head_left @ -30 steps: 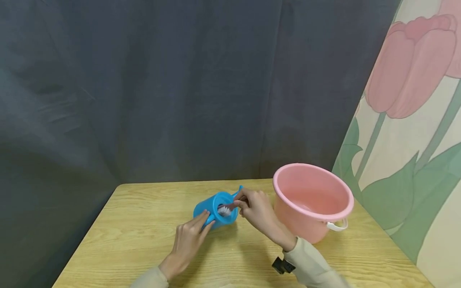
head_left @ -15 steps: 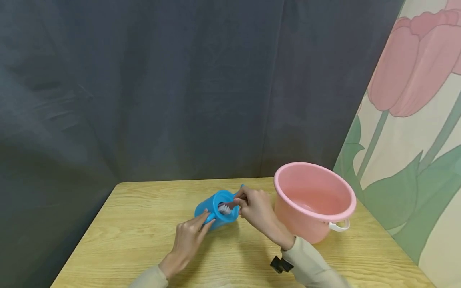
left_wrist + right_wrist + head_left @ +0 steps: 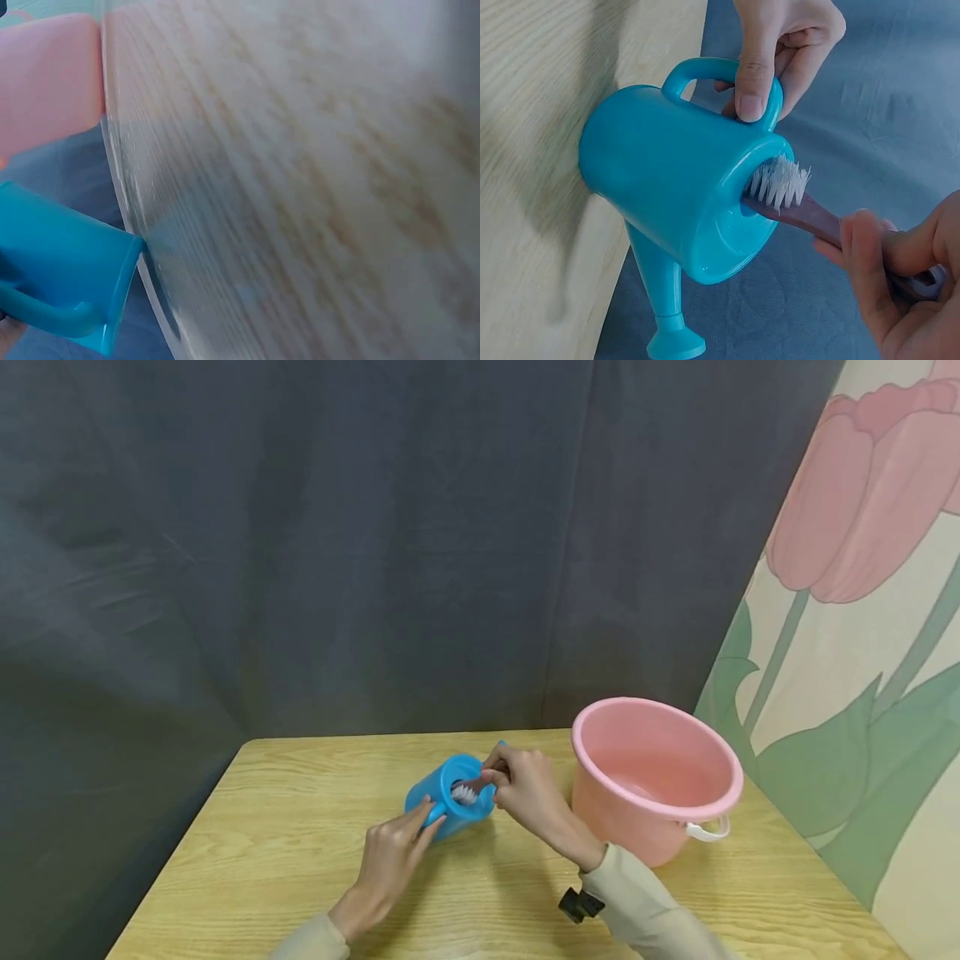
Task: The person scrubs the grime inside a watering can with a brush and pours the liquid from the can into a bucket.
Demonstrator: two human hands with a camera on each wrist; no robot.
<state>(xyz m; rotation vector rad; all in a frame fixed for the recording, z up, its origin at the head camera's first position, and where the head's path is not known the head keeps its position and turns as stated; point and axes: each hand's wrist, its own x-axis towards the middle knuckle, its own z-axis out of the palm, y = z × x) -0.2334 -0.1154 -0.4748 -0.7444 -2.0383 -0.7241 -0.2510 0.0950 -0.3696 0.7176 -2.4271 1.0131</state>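
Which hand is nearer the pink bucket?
Right. In the head view, the right hand is just left of the pink bucket, holding the brush; the left hand is farther left, gripping the handle of the blue watering can.

One watering can [image 3: 664, 169], one brush [image 3: 807, 214], one bucket [image 3: 618, 818]

Dark blue-grey curtain [image 3: 412, 543] hung behind, lightly creased at left, a near-vertical line running down it right of centre. Pale wall [image 3: 847, 652] at right bore painted pink tulips [image 3: 832, 518], green leaves [image 3: 817, 752]. Yellowish wood-grain table [image 3: 285, 835] had a rounded far-left corner. Light soft; shadows blurred.
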